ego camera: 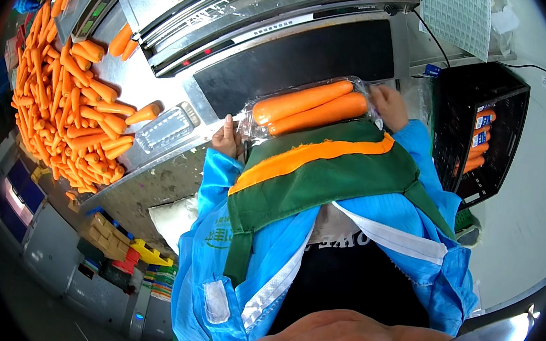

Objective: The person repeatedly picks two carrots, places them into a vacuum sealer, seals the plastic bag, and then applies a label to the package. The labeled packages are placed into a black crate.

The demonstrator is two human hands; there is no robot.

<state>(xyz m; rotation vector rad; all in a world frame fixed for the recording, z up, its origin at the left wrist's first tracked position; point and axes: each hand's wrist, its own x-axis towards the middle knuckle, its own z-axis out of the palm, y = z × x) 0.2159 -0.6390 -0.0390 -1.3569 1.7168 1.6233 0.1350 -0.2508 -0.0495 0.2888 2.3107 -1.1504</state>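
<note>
Two large carrots (318,107) lie side by side in a tray wrapped with clear plastic film (253,129), at the near edge of the wrapping machine's black plate (307,61). At the pack's left end, my left hand (227,138) grips the film, thumb up. My right hand (389,105) is at the right end, its fingers on the film there; they are partly blurred. Both hands come out of blue sleeves, close to the green apron with an orange band. The film roll and metal rollers (202,33) of the machine are beyond the black plate.
A big heap of loose carrots (73,119) covers the left of the metal table. An unfilled clear plastic tray (167,129) lies beside it, near a scale (94,13). At right, a black crate (495,136) holds several packed carrots with blue labels. A cable hangs behind it.
</note>
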